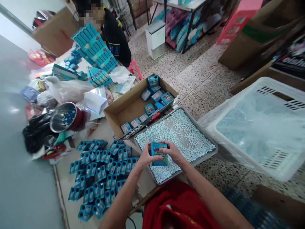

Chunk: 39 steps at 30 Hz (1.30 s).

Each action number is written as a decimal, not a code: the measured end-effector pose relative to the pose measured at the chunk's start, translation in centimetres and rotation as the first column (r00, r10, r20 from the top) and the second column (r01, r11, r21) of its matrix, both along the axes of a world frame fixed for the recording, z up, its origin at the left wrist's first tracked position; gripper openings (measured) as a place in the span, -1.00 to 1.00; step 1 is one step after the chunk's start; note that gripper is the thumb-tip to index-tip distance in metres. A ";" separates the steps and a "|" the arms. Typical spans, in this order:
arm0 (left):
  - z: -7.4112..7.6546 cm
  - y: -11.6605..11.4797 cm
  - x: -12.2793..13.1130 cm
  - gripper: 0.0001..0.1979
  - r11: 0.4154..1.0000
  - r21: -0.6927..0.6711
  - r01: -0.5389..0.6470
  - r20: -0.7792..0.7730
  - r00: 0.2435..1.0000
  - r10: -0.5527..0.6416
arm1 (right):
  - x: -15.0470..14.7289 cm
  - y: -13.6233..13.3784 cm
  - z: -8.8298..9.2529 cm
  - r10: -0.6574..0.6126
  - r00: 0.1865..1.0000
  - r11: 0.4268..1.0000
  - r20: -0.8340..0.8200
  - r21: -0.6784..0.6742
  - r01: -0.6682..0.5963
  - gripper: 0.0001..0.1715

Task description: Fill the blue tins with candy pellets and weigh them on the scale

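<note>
Between both hands I hold a small blue candy box (159,161) with "CARAMELO" printed on its front. My left hand (146,156) grips its left side, thumb across the front. My right hand (173,152) closes on its upper right, with fingers over the face. Directly beneath is a metal tray (216,149) spread with small pale blue and white candies (190,133). Left of the tray stand several rows of small blue boxes (100,171) on the table. Behind it, an open cardboard carton (124,109) contains several similar blue boxes (150,108).
A red-sided metal bowl (79,119) with small blue pieces stands at the left among plastic bags. Stacked blue packaging (95,47) rises at the back, near a seated person in black (116,38). To the right is a white plastic crate (252,159) lined with clear film.
</note>
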State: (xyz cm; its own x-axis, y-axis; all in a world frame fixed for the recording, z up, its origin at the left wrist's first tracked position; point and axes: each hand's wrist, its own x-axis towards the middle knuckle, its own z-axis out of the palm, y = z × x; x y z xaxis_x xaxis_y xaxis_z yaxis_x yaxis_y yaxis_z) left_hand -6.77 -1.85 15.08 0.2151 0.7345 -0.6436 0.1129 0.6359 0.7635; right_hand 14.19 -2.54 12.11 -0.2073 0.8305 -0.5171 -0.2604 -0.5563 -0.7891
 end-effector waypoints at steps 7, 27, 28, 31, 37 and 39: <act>-0.8 -3.0 3.6 -0.30 0.995 -0.085 0.042 -0.013 0.999 -0.043 | 2.3 -2.9 -1.6 0.089 0.992 0.990 0.088 0.100 -0.098 -0.03; -2.2 -1.8 -0.5 -0.23 0.994 0.072 -0.083 -0.360 0.927 0.103 | 10.6 -6.9 -10.4 -0.147 0.233 0.970 0.961 0.187 -0.158 -0.34; -2.2 -1.5 -1.0 -0.22 0.996 0.083 -0.036 -0.360 0.931 0.064 | 10.2 -6.0 -9.9 -0.165 0.240 0.955 0.957 0.216 -0.204 -0.40; -2.9 0.6 -2.2 -0.22 0.979 0.180 0.099 -0.384 0.923 -0.022 | 7.5 -1.0 -8.7 -0.198 0.313 0.864 0.929 0.317 -0.392 -0.59; -4.8 4.4 -4.4 -0.17 0.908 0.333 0.256 -0.487 0.871 -0.067 | -2.5 10.6 -8.8 0.008 0.361 0.528 0.932 0.303 -0.794 -0.53; -4.8 3.6 -5.2 -0.20 0.913 0.311 0.266 -0.503 0.860 -0.079 | -4.7 12.5 -9.4 0.018 0.322 0.511 0.947 0.268 -0.817 -0.52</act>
State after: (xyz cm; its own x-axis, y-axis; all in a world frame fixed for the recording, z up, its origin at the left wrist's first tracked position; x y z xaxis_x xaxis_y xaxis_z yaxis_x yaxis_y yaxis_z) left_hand -11.97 1.77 10.24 0.1005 0.9115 -0.3988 0.5980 0.2650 0.7565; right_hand 9.47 9.96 2.75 -0.4975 0.8649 -0.0662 0.7484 0.3894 -0.5369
